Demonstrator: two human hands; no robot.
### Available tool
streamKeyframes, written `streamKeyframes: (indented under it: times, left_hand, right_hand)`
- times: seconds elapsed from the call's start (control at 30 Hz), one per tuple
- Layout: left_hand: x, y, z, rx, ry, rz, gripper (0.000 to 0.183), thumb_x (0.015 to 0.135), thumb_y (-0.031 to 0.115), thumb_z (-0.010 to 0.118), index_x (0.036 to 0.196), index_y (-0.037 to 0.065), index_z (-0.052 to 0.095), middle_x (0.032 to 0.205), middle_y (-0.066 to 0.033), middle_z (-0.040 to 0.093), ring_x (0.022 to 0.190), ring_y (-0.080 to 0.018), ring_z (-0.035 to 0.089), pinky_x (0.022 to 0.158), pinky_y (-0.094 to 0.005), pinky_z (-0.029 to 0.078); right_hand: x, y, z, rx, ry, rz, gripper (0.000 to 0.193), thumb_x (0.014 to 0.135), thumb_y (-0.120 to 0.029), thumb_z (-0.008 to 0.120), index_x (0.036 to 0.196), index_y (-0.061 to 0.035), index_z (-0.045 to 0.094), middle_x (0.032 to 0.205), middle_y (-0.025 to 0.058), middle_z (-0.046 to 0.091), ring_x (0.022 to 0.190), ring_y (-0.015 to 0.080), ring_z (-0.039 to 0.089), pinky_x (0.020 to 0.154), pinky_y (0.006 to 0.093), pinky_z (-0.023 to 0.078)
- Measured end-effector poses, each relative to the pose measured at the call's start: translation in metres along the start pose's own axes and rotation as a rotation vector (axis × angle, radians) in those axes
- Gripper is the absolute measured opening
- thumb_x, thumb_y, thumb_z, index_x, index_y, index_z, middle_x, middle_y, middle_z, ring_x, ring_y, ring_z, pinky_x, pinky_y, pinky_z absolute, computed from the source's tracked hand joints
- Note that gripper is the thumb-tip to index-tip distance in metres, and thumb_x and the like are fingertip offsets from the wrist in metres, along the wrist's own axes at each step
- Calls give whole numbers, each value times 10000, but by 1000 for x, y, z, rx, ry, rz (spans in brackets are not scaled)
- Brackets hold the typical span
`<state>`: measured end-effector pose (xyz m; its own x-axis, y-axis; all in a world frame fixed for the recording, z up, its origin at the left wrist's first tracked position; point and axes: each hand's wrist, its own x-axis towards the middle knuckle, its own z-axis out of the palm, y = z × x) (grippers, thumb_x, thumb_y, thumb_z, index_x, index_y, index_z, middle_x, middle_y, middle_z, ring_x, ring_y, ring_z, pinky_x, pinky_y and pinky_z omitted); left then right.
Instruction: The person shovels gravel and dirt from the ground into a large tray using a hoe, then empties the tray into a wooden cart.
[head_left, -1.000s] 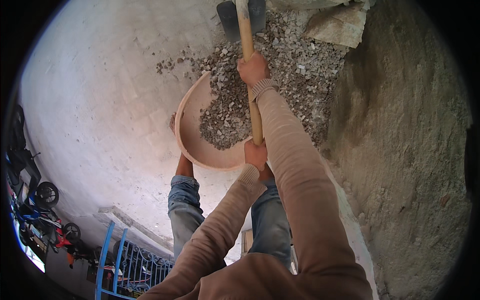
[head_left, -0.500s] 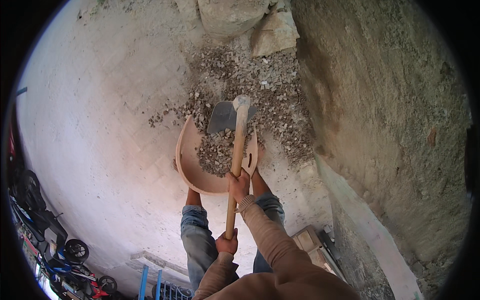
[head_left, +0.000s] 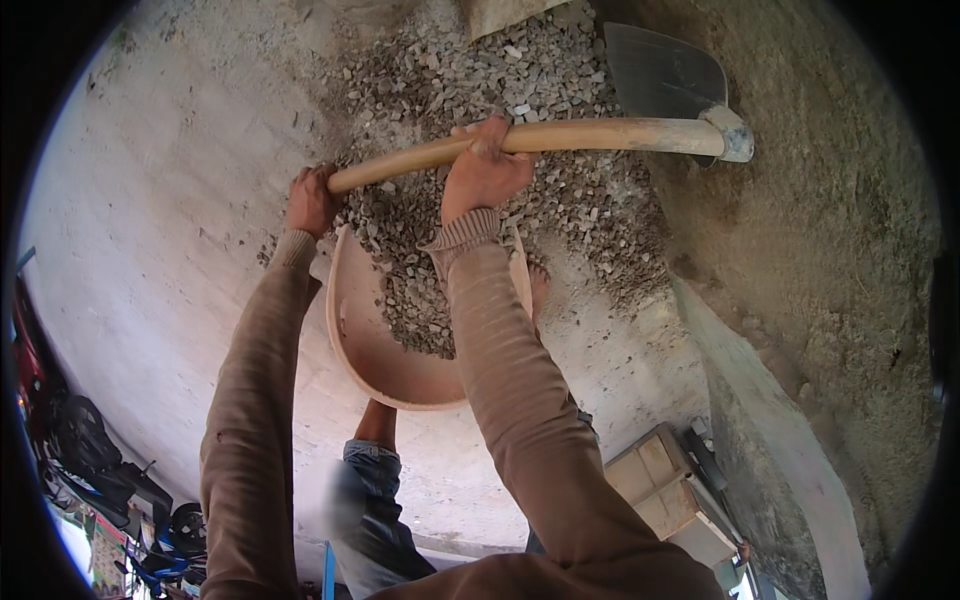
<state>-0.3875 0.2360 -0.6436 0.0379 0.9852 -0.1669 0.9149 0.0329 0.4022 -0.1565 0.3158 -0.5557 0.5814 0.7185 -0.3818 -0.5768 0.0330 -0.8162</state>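
Note:
Both my hands grip the wooden handle of a hoe [head_left: 620,134], which lies roughly level across the view. My left hand [head_left: 313,201] is wrapped round the handle's end at the left. Farther along, my right hand [head_left: 488,172] closes round its middle. The broad grey metal blade [head_left: 668,72] hangs at the far right, by the wall. Below my hands, a shallow pinkish scoop-shaped pan [head_left: 385,375] rests with its open side toward the stones. Grey gravel [head_left: 420,310] fills part of it. My right forearm hides the pan's right portion.
A heap of loose gravel [head_left: 560,75] spreads beyond the pan, beneath a large rock [head_left: 505,14]. A rough wall [head_left: 830,230] rises at the right. Wooden boxes [head_left: 665,490] stand at the lower right, motorcycles [head_left: 120,470] at the lower left. A bare foot [head_left: 539,290] is beside the pan.
The hoe has swung from upright in front of me, blade at the pan's mouth, to lying crosswise with its blade far right. Both hands have moved forward, the left also leftward, still gripping the handle.

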Motion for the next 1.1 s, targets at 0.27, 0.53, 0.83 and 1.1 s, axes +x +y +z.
streamKeyframes:
  times: [0.27, 0.53, 0.83, 1.1]
  left_hand:
    - [122, -15, 27, 97, -145, 64, 372, 862, 399, 716, 1075, 95, 692, 938, -168, 709, 926, -368, 672, 836, -469, 499]
    - [2, 6, 4, -49, -161, -142, 432, 850, 484, 712, 1028, 90, 706, 731, -165, 682, 691, -369, 680, 655, -464, 541]
    - [-111, 179, -111, -156, -273, -365, 489, 825, 529, 725, 870, 44, 684, 658, -186, 656, 686, -391, 681, 618, -479, 535]
    - [-225, 267, -159, -370, -354, -699, 547, 842, 509, 708, 815, -37, 698, 709, -266, 657, 723, -454, 661, 659, -510, 537]
  right_hand:
    - [107, 76, -4, -179, -46, -399, 202, 920, -81, 605, 841, 98, 557, 751, 143, 628, 540, 209, 584, 514, 364, 511]
    - [58, 37, 45, -979, 186, -81, 311, 871, -107, 647, 934, 186, 563, 810, 268, 664, 615, 303, 673, 522, 405, 556]
    - [69, -48, -11, -1091, -7, 452, 399, 818, -173, 704, 1086, 95, 579, 980, 212, 649, 840, 349, 665, 694, 438, 591]
    - [-23, -76, -14, -1474, -466, 620, 354, 876, -254, 685, 980, 79, 622, 913, 216, 675, 799, 337, 682, 721, 472, 583]
